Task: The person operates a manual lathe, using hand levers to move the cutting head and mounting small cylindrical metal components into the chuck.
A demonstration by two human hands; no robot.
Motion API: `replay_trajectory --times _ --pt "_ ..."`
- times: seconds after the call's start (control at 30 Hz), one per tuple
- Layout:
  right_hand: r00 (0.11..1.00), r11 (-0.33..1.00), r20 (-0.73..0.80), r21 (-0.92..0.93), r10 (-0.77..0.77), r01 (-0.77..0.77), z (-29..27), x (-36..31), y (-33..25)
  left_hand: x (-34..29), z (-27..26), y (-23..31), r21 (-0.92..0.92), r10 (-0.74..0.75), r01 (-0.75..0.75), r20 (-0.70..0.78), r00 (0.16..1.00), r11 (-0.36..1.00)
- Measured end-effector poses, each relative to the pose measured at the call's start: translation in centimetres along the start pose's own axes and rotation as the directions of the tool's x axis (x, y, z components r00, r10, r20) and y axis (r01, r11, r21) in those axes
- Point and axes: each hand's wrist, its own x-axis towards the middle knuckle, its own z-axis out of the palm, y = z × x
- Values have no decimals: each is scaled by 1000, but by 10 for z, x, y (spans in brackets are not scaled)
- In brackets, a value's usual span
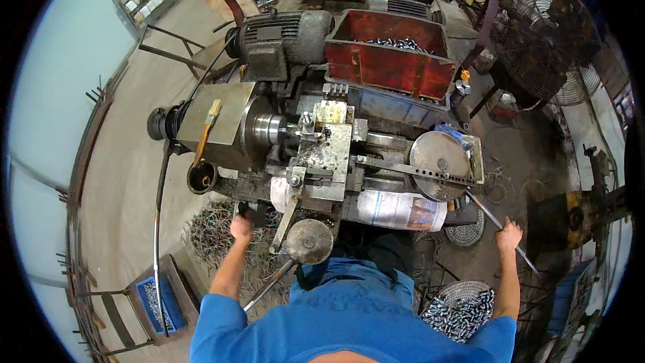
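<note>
1. Vibration could shake the brush (207, 133) off the headstock (232, 111).
2. Left hand (242, 227), curled beside metal shavings (215, 236) — on what, I can't tell — could get cut if it slips.
3. Right hand (508, 236) grips the metal rod (485, 211) below the disc (437, 152); oil could loosen it.

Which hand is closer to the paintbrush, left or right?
The left. The left hand is below and a little right of the paintbrush in the picture; the right hand is much farther to its right, on the metal rod.
</note>
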Motion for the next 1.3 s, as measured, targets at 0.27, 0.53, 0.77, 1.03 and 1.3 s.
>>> replay_trajectory --times 0.27,0.53,0.77,1.03,1.3 --pt "904 888 -267 233 -334 396 -64 -21 -55 27 -70 -8 206 358 -458 387 850 864" --pt "224 34 -705 273 -672 961 -237 -67 -340 22 -143 -21 14 266 -315 499 825 949" --pt "52 88 -260 -132 -964 987 -265 -112 -520 41 -307 -93 -185 153 -238 -381 912 953" --pt "61 87 -221 -108 -973 990 -252 -119 -541 -31 -258 -97 21 -106 113 -218 970 993" --pt "21 110 -394 -204 -919 973 -249 -113 -524 -18 -262 -96 -42 81 -85 -84 993 996"
